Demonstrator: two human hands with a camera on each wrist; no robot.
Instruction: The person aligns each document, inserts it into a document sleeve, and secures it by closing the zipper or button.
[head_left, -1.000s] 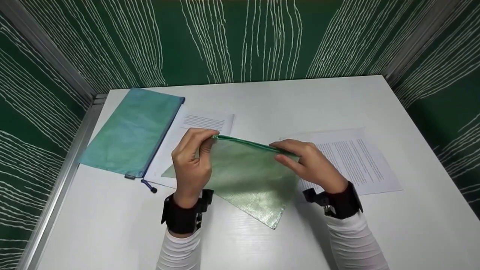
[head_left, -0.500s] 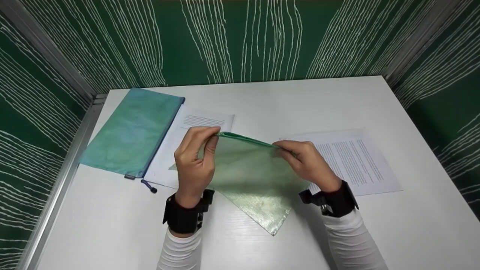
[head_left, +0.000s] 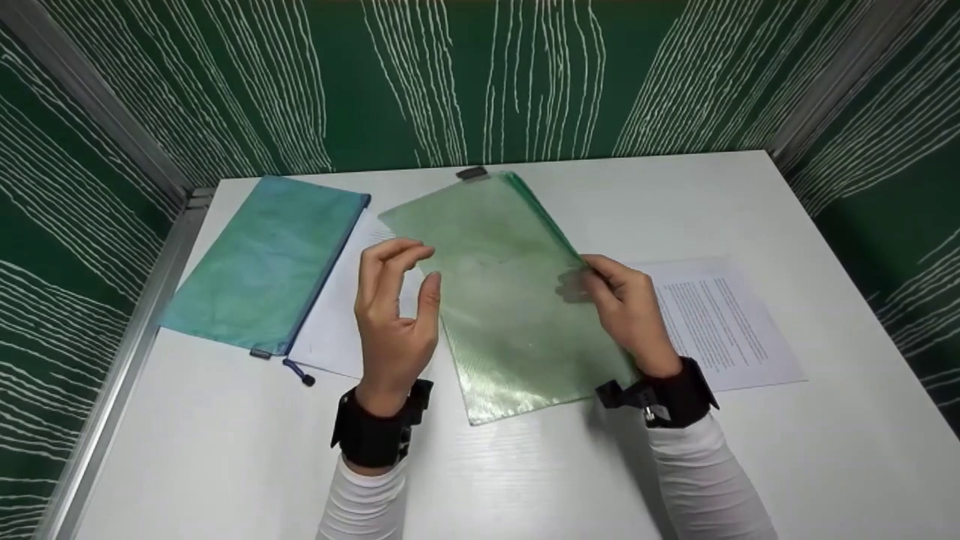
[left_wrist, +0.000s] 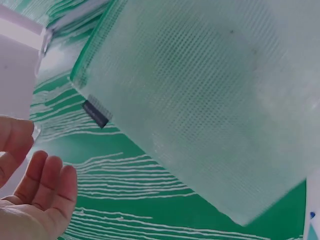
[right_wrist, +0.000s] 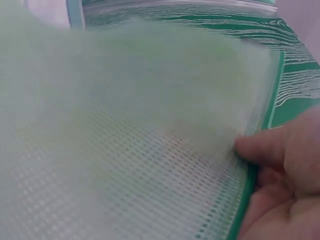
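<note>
A translucent light green mesh zipper pouch (head_left: 510, 315) is held up over the middle of the white table. My right hand (head_left: 631, 315) grips its darker green zipper edge (head_left: 551, 221), thumb in front and fingers behind, seen faintly through the mesh. The right wrist view shows the thumb (right_wrist: 262, 147) pressed on that edge. A dark tab (left_wrist: 94, 114) sticks out at the pouch's far end. Beside the pouch's left edge, my left hand (head_left: 396, 330) is raised with fingers loosely bent and a gap between them and the thumb; nothing is in it.
At the left lies a teal zipper pouch (head_left: 266, 262) with a dark blue zipper edge and pull (head_left: 300, 373). A printed sheet (head_left: 334, 330) sits beside it, partly covered. Another printed sheet (head_left: 720, 322) lies at the right. Green walls with white lines enclose the table.
The left hand has let go of the green pouch's zipper corner. Held by the right hand, the pouch has turned, its far end swinging up and away toward the back of the table.
</note>
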